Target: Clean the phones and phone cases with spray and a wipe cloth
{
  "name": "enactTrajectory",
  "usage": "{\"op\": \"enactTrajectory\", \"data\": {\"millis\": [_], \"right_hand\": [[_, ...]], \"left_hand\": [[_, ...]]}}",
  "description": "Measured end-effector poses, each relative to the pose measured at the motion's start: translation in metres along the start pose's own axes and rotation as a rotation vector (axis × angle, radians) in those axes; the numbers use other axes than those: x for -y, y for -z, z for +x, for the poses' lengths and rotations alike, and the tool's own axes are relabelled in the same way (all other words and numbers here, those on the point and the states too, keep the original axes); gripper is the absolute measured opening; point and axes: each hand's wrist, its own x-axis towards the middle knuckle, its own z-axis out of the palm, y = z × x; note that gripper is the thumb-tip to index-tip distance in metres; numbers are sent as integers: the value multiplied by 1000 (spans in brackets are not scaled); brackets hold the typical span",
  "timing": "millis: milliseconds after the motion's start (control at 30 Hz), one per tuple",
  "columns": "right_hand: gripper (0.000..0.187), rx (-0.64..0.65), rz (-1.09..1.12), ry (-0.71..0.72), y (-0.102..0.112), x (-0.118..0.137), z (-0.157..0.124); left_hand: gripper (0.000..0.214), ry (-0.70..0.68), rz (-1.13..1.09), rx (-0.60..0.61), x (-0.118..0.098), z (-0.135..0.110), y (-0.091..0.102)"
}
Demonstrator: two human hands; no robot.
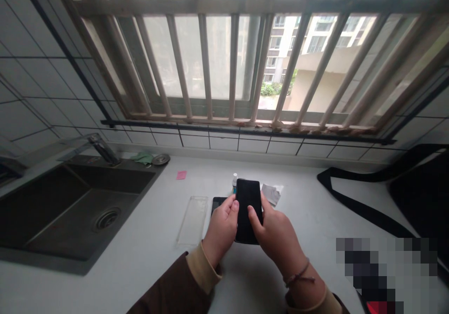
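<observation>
A black smartphone with a dark screen is held up above the white counter between both hands. My left hand grips its left edge, fingers curled behind and thumb along the side. Around the right edge closes my right hand, its thumb resting on the screen. Behind my left hand a dark flat object lies on the counter, partly hidden. To the left is a clear phone case. A small white-capped bottle stands just behind the phone, and a silvery packet lies to its right.
A dark sink with a faucet is set into the counter at left. Near it are a green cloth, a metal drain strainer and a pink sticky note. A black strap lies at right. Behind is a barred window.
</observation>
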Motion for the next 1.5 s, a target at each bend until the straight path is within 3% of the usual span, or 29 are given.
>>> {"op": "enactTrajectory", "data": {"millis": [100,200,333,433,567,833,1000,1500], "right_hand": [[74,35,60,23,4,-1,1],[61,14,217,2,12,-5,4],[69,-123,522,-219,14,-13,10],[73,-124,849,-358,8,-16,13],[67,-129,1082,-421,3,-13,12],[66,-190,1021,-472,10,-6,10],[65,-203,949,-448,6,-11,10],[71,-62,765,-405,-1,-25,16]], "left_hand": [[46,-4,-2,-8,-1,1,1],[48,22,-79,1,-3,2,1],[49,75,-252,135,-5,0,0],[46,97,-260,274,-6,-4,-1],[50,117,-249,301,-9,-6,-3],[50,62,-124,253,-9,-7,-4],[51,62,-63,337,-10,-7,-2],[51,25,87,344,-5,-5,1]]}}
